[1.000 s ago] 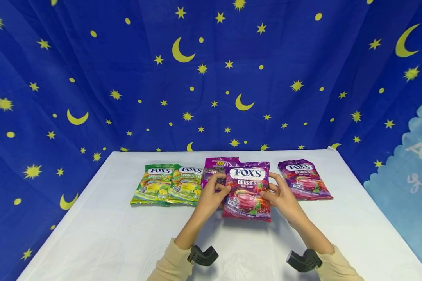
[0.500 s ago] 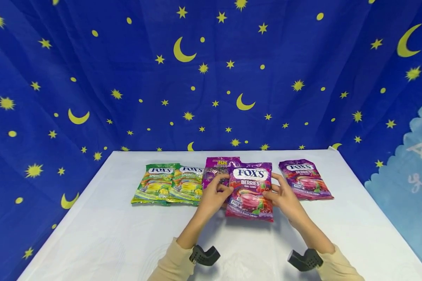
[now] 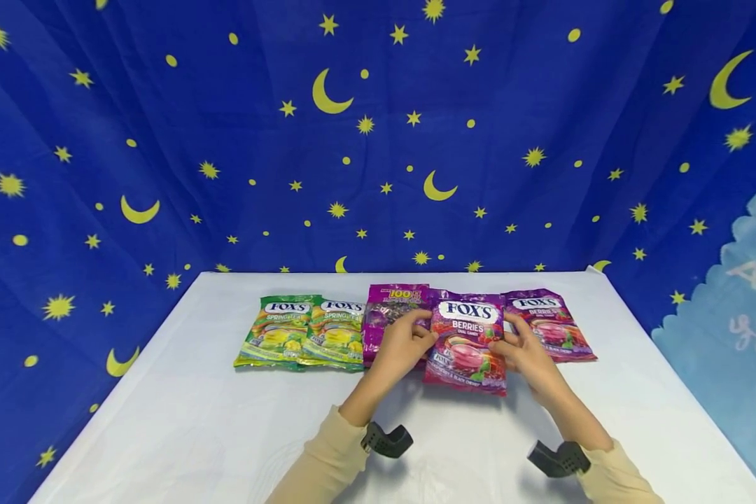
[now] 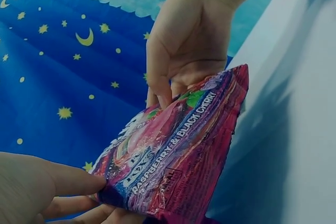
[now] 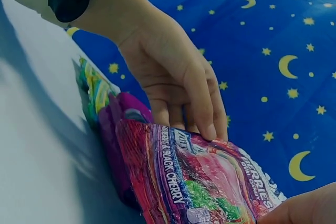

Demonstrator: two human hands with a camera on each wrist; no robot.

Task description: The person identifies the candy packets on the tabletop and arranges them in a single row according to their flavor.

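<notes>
A purple and red bag of Fox's Berries candy point(image 3: 466, 350) is held up between both hands, tilted, its printed front facing me. My left hand point(image 3: 403, 346) pinches its left edge, thumb on the front and fingers behind. At the opposite edge my right hand point(image 3: 532, 357) pinches it the same way. In the left wrist view the bag point(image 4: 178, 145) shows its raspberry and black cherry band, with its lower edge above the white table. Behind it, a purple candy bag point(image 3: 393, 301) marked 100 lies partly hidden by my left hand and the held bag.
Two green Fox's Spring Tea bags point(image 3: 277, 332) point(image 3: 335, 336) lie overlapping at the left. Another Fox's Berries bag point(image 3: 551, 325) lies at the right, partly covered by the held bag and right hand. The white table point(image 3: 183, 420) ends at a blue star-patterned curtain point(image 3: 378, 140).
Both hands have carried the held Berries bag to the right, closer to the other Berries bag. More of the purple bag marked 100 shows. The bags lying on the table have stayed put.
</notes>
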